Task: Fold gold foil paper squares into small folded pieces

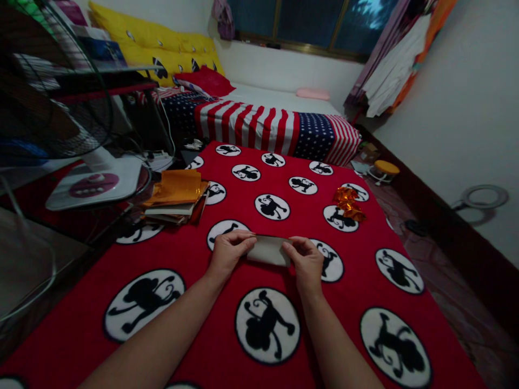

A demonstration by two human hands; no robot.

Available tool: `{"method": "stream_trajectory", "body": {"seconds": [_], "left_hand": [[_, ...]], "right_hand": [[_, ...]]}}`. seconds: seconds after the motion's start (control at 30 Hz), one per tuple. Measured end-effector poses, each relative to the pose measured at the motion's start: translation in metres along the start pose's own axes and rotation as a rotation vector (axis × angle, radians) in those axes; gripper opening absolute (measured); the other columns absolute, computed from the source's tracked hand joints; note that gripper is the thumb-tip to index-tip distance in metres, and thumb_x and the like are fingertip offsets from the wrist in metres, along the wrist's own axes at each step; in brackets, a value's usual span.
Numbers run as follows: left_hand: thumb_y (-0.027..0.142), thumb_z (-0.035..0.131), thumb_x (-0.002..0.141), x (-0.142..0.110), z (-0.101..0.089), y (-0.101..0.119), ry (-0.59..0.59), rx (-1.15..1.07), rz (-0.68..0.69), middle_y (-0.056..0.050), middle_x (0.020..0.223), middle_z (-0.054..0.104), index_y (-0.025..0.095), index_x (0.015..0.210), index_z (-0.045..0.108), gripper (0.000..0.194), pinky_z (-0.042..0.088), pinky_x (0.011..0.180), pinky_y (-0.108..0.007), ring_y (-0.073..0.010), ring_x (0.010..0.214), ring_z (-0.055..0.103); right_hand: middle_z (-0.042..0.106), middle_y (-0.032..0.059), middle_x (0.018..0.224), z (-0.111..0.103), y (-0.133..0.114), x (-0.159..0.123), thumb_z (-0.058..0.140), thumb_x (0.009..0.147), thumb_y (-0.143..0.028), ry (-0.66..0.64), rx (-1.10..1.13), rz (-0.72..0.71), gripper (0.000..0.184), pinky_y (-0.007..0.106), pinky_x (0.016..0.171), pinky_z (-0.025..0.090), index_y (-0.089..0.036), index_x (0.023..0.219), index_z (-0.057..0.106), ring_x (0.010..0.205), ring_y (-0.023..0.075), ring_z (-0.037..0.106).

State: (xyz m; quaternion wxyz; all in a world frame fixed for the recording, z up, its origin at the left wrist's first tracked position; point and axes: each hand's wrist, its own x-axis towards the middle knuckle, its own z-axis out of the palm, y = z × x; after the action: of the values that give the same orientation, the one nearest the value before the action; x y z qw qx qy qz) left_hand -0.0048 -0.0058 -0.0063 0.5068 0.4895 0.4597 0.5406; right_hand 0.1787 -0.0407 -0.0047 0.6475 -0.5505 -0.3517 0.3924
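Observation:
A small pale grey sheet of paper (268,252) is held up between my two hands, over the red cloth with monkey prints (279,289). My left hand (230,249) pinches its left edge between thumb and fingers. At the opposite edge, my right hand (305,259) pinches it the same way. The sheet looks slightly curved, with a dark line along its top edge. To the left lies a stack of papers (172,212) topped by orange-gold sheets (176,186). Several shiny orange folded foil pieces (349,204) rest on the cloth to the right.
A fan with a white base (95,181) stands at the left, beside a cluttered desk (121,75). Behind the cloth is a bed with a flag-patterned cover (259,127). A yellow-topped stool (385,168) stands by the right wall. Clothes (399,65) hang near the window.

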Motion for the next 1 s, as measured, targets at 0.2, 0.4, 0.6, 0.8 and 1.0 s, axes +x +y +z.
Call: {"method": "stream_trajectory", "body": {"seconds": [0.2, 0.4, 0.6, 0.8, 1.0], "left_hand": [[0.034, 0.079, 0.066, 0.0003, -0.0001, 0.0015, 0.015, -0.028, -0.066, -0.007, 0.081, 0.073, 0.014, 0.077, 0.076, 0.023, 0.048, 0.07, -0.025, -0.017, 0.076, 0.064], [0.038, 0.076, 0.069, 0.0006, -0.0011, 0.0035, 0.004, -0.032, -0.099, -0.006, 0.081, 0.073, 0.013, 0.08, 0.077, 0.028, 0.048, 0.067, -0.023, -0.0167, 0.075, 0.064], [0.035, 0.083, 0.059, 0.0001, 0.0008, 0.0056, 0.043, -0.08, -0.139, -0.007, 0.078, 0.074, 0.013, 0.078, 0.076, 0.029, 0.049, 0.065, -0.025, -0.0171, 0.071, 0.065], [0.036, 0.085, 0.056, 0.0008, 0.0012, 0.0064, 0.06, -0.08, -0.144, -0.009, 0.08, 0.075, 0.012, 0.076, 0.076, 0.032, 0.05, 0.065, -0.026, -0.0176, 0.071, 0.066], [0.036, 0.084, 0.056, 0.0012, 0.0017, 0.0065, 0.067, -0.061, -0.153, -0.009, 0.076, 0.074, 0.012, 0.076, 0.076, 0.032, 0.05, 0.064, -0.025, -0.0165, 0.068, 0.065]], "right_hand": [[0.067, 0.0003, 0.07, -0.0003, -0.0013, -0.0003, 0.081, 0.062, -0.03, -0.003, -0.02, -0.025, 0.021, 0.025, 0.06, 0.047, -0.018, 0.075, 0.07, 0.064, 0.0132, 0.059], [0.068, 0.001, 0.071, -0.0003, -0.0024, -0.0009, 0.081, 0.064, -0.032, 0.002, -0.048, -0.031, 0.022, 0.025, 0.061, 0.047, -0.017, 0.075, 0.07, 0.065, 0.0136, 0.059], [0.068, 0.0014, 0.071, -0.0007, -0.0029, -0.0011, 0.08, 0.064, -0.033, -0.002, -0.052, -0.032, 0.022, 0.025, 0.061, 0.048, -0.017, 0.076, 0.07, 0.066, 0.0141, 0.06], [0.068, 0.0019, 0.072, -0.0003, -0.0041, -0.0013, 0.08, 0.064, -0.035, 0.003, -0.072, -0.041, 0.024, 0.027, 0.061, 0.048, -0.018, 0.076, 0.069, 0.067, 0.0154, 0.06], [0.067, 0.0008, 0.07, 0.0002, -0.0042, -0.0013, 0.08, 0.064, -0.033, 0.0, -0.063, -0.038, 0.021, 0.025, 0.061, 0.047, -0.018, 0.075, 0.07, 0.066, 0.014, 0.059]]}}
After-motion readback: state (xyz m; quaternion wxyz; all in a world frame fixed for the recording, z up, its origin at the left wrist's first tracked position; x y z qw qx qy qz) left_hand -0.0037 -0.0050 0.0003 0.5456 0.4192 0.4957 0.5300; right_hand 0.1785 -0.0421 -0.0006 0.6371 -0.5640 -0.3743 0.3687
